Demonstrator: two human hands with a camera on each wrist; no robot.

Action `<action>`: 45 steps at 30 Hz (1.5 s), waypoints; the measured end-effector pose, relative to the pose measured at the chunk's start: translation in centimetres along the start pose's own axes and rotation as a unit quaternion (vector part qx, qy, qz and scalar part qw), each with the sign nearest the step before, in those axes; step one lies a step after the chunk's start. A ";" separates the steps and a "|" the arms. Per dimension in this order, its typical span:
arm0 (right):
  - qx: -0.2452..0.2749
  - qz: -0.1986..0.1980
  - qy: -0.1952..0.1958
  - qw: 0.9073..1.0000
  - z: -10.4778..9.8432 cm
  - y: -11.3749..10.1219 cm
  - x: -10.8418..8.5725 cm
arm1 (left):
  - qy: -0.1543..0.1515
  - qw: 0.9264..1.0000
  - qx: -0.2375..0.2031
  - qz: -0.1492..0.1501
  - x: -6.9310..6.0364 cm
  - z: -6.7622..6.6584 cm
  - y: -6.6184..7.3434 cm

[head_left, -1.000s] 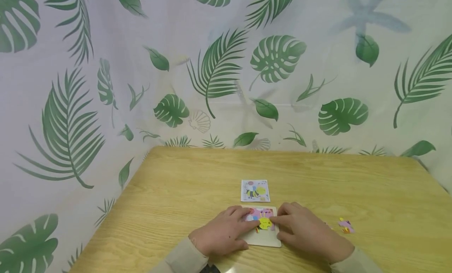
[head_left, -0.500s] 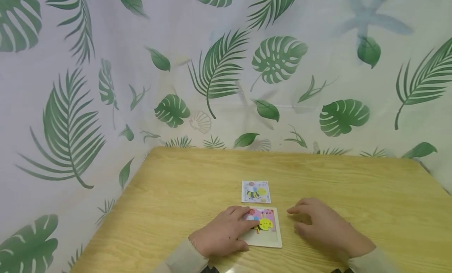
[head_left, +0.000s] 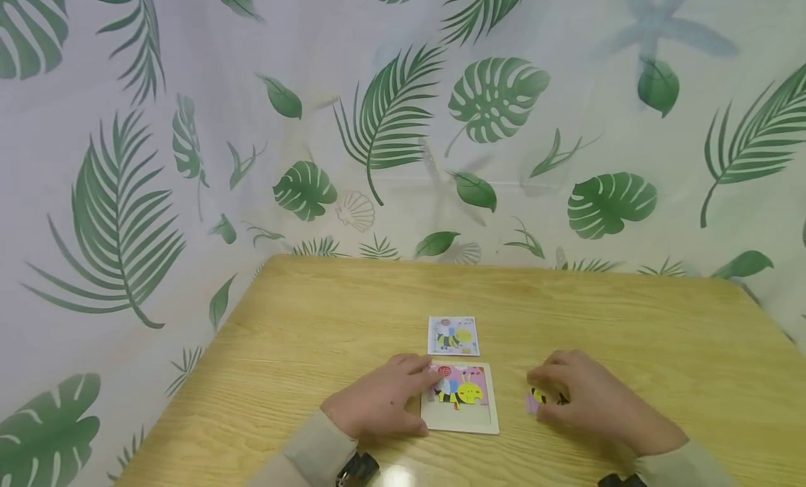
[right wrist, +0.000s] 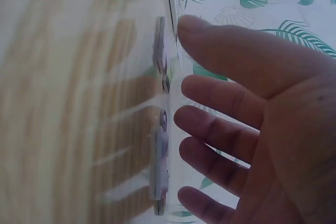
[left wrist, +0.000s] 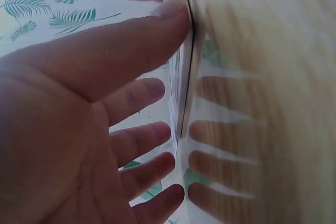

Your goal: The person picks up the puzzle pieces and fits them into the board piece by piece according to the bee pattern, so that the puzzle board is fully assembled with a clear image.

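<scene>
over the table point(head_left: 327, 312), right hand point(head_left: 595, 403) has moved to puzzle pieces point(head_left: 532, 403).

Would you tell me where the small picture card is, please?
In the head view, the card lies on the table just beyond the puzzle board, ahead and right of the left hand.

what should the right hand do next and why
Probably pinch one of the loose puzzle pieces: the right hand is right by them but seems to hold none, and the puzzle board has a bare strip along its near side, with the left hand at its edge.
</scene>
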State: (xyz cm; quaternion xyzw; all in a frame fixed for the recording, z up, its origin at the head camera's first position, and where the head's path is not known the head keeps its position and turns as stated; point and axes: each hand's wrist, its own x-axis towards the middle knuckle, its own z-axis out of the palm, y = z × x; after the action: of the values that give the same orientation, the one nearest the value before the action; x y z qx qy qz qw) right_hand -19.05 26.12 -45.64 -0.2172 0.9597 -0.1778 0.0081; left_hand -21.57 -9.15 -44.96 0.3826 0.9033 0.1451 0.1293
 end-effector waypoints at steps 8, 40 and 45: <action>0.011 -0.009 -0.026 1.000 0.1 -0.1 0.1 | -0.008 1.000 0.003 -0.001 -0.1 -0.5 -0.8; -0.033 -0.022 0.037 0.999 1.0 -0.9 0.3 | -0.010 1.000 0.021 -0.009 0.2 -0.2 -0.6; -0.047 -0.024 0.054 0.997 1.3 -1.4 0.8 | -0.008 1.000 0.019 -0.014 0.2 -0.2 -0.6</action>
State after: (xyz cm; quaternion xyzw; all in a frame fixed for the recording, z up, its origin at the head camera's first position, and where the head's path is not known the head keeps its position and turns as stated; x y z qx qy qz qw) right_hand -19.07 24.22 -46.33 -0.2301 0.9607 -0.1440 -0.0578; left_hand -22.19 -9.44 -45.06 0.3738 0.9100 0.1229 0.1309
